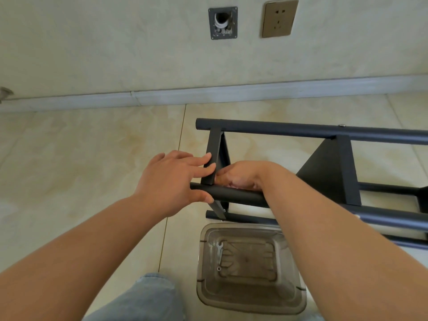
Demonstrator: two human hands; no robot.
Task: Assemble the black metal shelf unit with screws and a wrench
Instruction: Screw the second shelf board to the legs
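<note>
1. The shelf unit [324, 133] lies on its side on the tiled floor [81, 147], near the wall, its black tubes running off the right edge.
2. The near tube [240, 196] crosses in front of both hands; a far tube runs parallel above it, and lower tubes show beneath.
3. A flat end panel [214, 156] spans between the far tube and the near tube at the left end of the unit.
4. A second panel [333, 170] stands further right, between the same tubes.
5. The left hand [171, 181] rests on the left end: fingers fairly straight and laid across the end panel, thumb under the near tube, so it steadies rather than clenches.
6. The right hand [240, 176] sits just right of the end panel, behind the near tube, fingers curled toward the joint; what they pinch, if anything, cannot be told.
7. A clear plastic bin [291, 304] stands on the floor just below the unit.
8. In the bin lie a small wrench [220, 249] and a screw [218, 268], near its left wall.
9. A socket [279, 18] and an open wall box [223, 23] sit on the wall above.
10. A jeans-clad knee [148, 297] shows at the bottom.
</note>
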